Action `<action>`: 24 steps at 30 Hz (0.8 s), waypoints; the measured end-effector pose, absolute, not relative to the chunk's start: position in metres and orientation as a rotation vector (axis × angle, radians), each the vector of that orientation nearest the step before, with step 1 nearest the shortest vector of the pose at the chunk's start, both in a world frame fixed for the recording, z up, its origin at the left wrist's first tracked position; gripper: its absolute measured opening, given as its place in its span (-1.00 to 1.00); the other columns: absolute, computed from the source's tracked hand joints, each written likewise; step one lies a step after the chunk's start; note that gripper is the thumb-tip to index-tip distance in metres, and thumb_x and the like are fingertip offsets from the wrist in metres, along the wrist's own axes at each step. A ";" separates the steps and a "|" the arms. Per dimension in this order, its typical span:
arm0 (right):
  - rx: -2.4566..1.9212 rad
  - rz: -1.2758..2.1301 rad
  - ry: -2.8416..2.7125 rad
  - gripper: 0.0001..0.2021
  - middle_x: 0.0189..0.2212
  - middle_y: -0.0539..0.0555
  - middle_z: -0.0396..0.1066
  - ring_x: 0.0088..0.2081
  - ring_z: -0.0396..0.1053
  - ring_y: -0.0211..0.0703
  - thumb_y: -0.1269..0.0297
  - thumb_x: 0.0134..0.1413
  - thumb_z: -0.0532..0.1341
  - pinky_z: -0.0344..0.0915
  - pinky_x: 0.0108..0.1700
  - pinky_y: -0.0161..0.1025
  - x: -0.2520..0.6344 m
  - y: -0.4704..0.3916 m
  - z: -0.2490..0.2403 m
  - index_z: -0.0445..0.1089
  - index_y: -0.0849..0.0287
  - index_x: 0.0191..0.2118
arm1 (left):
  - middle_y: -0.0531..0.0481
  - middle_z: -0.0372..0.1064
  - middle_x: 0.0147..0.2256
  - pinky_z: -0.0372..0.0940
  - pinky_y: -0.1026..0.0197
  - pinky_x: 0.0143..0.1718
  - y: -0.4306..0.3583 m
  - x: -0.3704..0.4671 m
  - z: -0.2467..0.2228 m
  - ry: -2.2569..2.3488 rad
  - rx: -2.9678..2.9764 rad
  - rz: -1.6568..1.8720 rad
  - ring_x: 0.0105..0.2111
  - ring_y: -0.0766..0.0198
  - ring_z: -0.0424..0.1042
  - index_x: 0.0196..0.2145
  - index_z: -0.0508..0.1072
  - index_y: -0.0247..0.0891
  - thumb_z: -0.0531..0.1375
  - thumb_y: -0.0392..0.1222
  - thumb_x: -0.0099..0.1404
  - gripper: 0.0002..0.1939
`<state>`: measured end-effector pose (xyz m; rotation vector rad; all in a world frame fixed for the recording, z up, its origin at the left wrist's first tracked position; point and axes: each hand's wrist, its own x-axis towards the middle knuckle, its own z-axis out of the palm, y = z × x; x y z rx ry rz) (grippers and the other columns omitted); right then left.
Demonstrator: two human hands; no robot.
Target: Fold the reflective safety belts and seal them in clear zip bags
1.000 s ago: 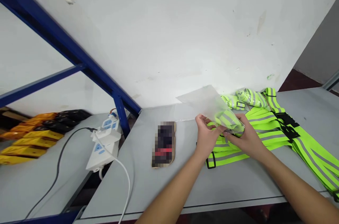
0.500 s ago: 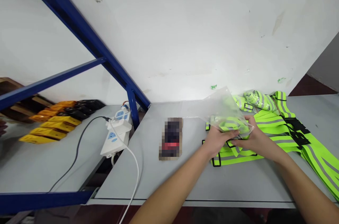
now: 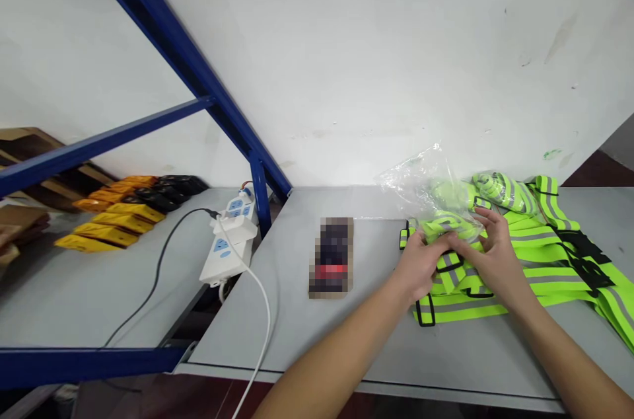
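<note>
A clear plastic bag (image 3: 421, 178) lies over folded neon-yellow straps with grey stripes, its free end pointing up toward the wall. My left hand (image 3: 421, 264) pinches the near edge of the bag and the strap bundle (image 3: 448, 224) partly inside it. On the right side, my right hand (image 3: 493, 254) grips the same edge with its thumb near the left one, its other fingers bent over the bag. Beneath both hands lie more flat straps (image 3: 539, 273) with black buckles. Behind them sit bagged rolled straps (image 3: 505, 191) against the wall.
Left of my hands lies a pixelated phone-like object (image 3: 331, 259). A white power strip (image 3: 228, 250) with cables sits by the blue rack frame (image 3: 232, 121). Yellow, orange and black packets (image 3: 119, 224) lie on the left surface, with cardboard boxes (image 3: 22, 224) beyond.
The view has shifted, so the scene sits further right. The right hand's fingers have lifted and spread somewhat, and the bag's loose end stands up more.
</note>
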<state>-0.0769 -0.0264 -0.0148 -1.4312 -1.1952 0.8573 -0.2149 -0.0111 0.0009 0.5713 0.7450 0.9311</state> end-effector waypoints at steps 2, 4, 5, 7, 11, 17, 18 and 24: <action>-1.371 0.767 -1.146 -0.48 0.05 0.15 0.19 0.06 0.28 0.02 0.03 -0.02 0.30 0.28 0.06 0.01 -0.084 -0.028 -0.022 0.13 0.00 0.03 | -0.11 0.53 -0.20 0.35 0.07 -0.09 -0.010 -0.214 -0.002 0.714 0.546 0.979 -0.16 0.09 0.50 -0.12 0.51 -0.22 0.42 -0.06 0.00 -0.53; -1.352 0.728 -1.122 -0.57 0.02 0.14 0.20 -0.02 0.32 -0.03 0.04 0.06 0.25 0.31 0.01 0.00 -0.089 -0.029 -0.027 0.14 0.01 0.00 | -0.10 0.54 -0.20 0.33 0.03 -0.03 -0.010 -0.212 -0.004 0.726 0.506 1.028 -0.17 0.09 0.51 -0.13 0.50 -0.22 0.43 -0.06 -0.01 -0.52; -1.351 0.707 -1.114 -0.60 0.00 0.14 0.21 -0.06 0.33 -0.04 0.05 0.08 0.23 0.32 -0.02 -0.02 -0.090 -0.030 -0.027 0.14 0.01 -0.01 | -0.10 0.54 -0.21 0.34 0.03 -0.02 -0.011 -0.211 -0.006 0.740 0.485 1.046 -0.17 0.09 0.51 -0.14 0.50 -0.22 0.44 -0.06 -0.02 -0.53; -1.333 0.618 -1.100 -0.65 -0.04 0.13 0.22 -0.09 0.33 -0.06 0.08 0.12 0.19 0.33 -0.08 -0.05 -0.093 -0.030 -0.025 0.14 0.02 -0.02 | -0.10 0.54 -0.22 0.37 0.02 -0.05 -0.011 -0.208 -0.007 0.767 0.439 1.072 -0.19 0.09 0.52 -0.16 0.50 -0.23 0.43 -0.06 -0.02 -0.54; -1.208 0.303 -1.305 -0.73 -0.08 0.15 0.20 -0.04 0.25 0.02 0.19 0.14 0.15 0.28 -0.09 -0.01 -0.094 -0.035 -0.015 0.19 0.03 -0.04 | -0.10 0.54 -0.28 0.45 0.07 -0.22 -0.009 -0.209 -0.003 0.811 0.369 1.089 -0.27 0.08 0.54 -0.18 0.48 -0.26 0.42 -0.06 -0.01 -0.55; -0.954 -0.077 -1.915 -0.42 -0.11 0.17 0.21 -0.10 0.26 0.15 -0.05 -0.05 0.27 0.23 -0.06 0.15 -0.090 -0.044 -0.019 0.16 -0.01 0.09 | -0.04 0.51 -0.39 0.44 0.20 -0.38 -0.001 -0.217 -0.003 0.816 0.272 1.136 -0.41 0.17 0.54 -0.22 0.44 -0.30 0.39 -0.07 0.04 -0.61; -0.938 -0.119 -1.965 -0.34 -0.11 0.16 0.22 -0.09 0.27 0.16 -0.09 -0.11 0.31 0.24 -0.05 0.16 -0.089 -0.043 -0.021 0.14 -0.03 0.11 | -0.03 0.51 -0.40 0.44 0.21 -0.40 -0.001 -0.218 -0.003 0.799 0.261 1.130 -0.43 0.19 0.53 -0.22 0.43 -0.30 0.39 -0.08 0.04 -0.61; -0.888 -0.151 -2.140 -0.24 0.08 0.22 0.14 0.12 0.20 0.21 0.09 -0.08 0.39 0.28 0.07 0.17 -0.072 -0.031 -0.021 0.06 -0.09 0.23 | -0.02 0.50 -0.39 0.41 0.22 -0.48 0.000 -0.225 0.004 0.740 0.241 1.082 -0.50 0.23 0.50 -0.19 0.42 -0.28 0.40 -0.10 0.02 -0.58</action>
